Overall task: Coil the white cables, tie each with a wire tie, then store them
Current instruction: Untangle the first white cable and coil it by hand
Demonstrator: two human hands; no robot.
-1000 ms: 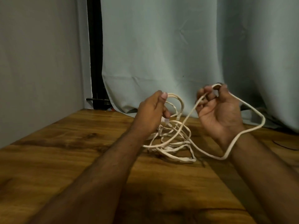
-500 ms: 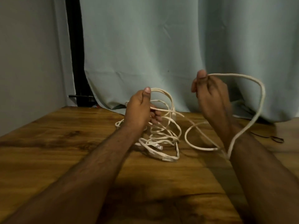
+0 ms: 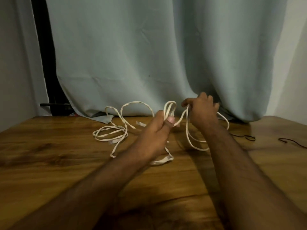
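I'm over a wooden worktop [image 3: 49,163], pale curtain [image 3: 132,55] hanging right behind it. My left hand [image 3: 154,136] pinches a small upright loop of the white cable [image 3: 109,131], my right hand [image 3: 201,112] just beside it grips the next stretch; the rest sprawls loose on the wood to the left.

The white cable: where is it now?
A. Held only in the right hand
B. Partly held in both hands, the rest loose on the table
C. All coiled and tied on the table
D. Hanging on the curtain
B: the left hand and right hand both pinch loops of the white cable, with loose turns on the table.
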